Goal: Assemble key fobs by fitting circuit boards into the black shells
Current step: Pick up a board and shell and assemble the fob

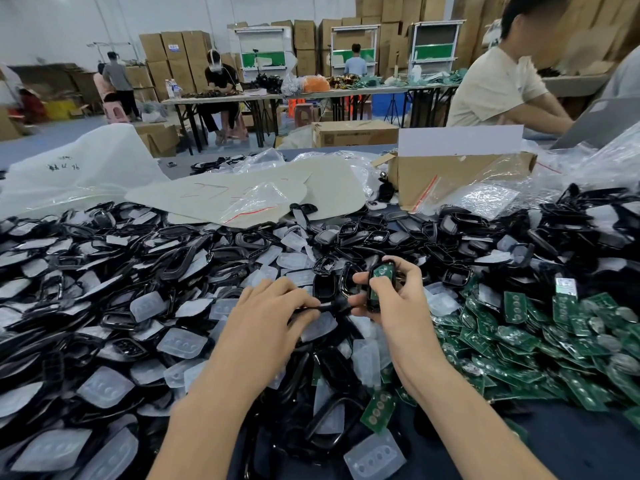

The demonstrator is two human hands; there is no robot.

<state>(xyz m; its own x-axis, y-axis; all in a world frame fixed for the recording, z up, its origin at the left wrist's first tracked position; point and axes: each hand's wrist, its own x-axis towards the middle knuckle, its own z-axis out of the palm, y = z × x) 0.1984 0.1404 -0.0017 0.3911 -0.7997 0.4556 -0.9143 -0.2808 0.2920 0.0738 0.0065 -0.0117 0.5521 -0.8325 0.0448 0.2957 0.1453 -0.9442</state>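
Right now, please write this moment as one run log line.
stage: assembling | left grip: pinches black part | right grip: holds shell with green board inside

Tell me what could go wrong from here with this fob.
1. The right hand holds the shell in its fingers; the circuit board may seat crooked or slip out.
2. The black piece pinched by the left hand could drop into the pile of black shells and be lost.
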